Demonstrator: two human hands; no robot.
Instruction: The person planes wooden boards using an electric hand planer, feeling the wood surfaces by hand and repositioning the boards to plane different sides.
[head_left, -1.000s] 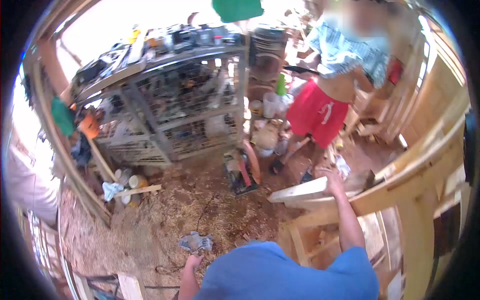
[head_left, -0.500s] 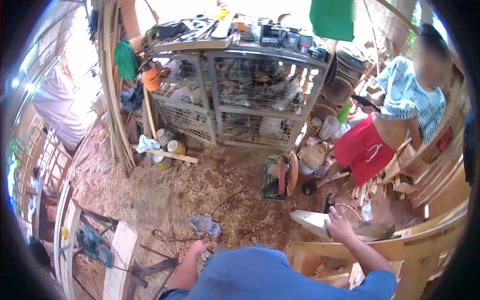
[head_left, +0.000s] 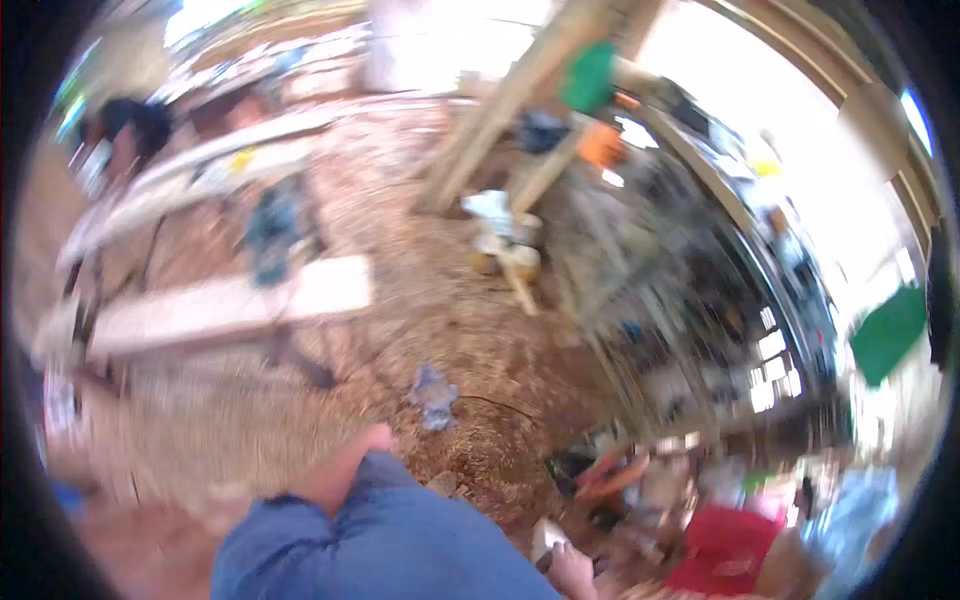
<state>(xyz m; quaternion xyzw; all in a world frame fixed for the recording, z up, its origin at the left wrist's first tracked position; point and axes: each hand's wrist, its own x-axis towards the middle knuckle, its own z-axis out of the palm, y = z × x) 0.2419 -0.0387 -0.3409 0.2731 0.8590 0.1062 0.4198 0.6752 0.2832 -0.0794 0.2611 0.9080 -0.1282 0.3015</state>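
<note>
My right hand (head_left: 573,573) is down between 5 and 6 o'clock, up against the pale squared end of a wooden beam (head_left: 546,540); too smeary to tell if I'm gripping it or just resting on it. My left hand (head_left: 378,438) hangs around 7, fingers looking bunched, can't tell if anything's in it. Near it there's a crumpled grey-blue cloth (head_left: 434,397) on the brown, shavings-strewn floor (head_left: 430,325). A teal power tool (head_left: 268,235) sits toward 10, any lettering lost to blur, by a long pale wooden plank (head_left: 220,312) at 9.
</note>
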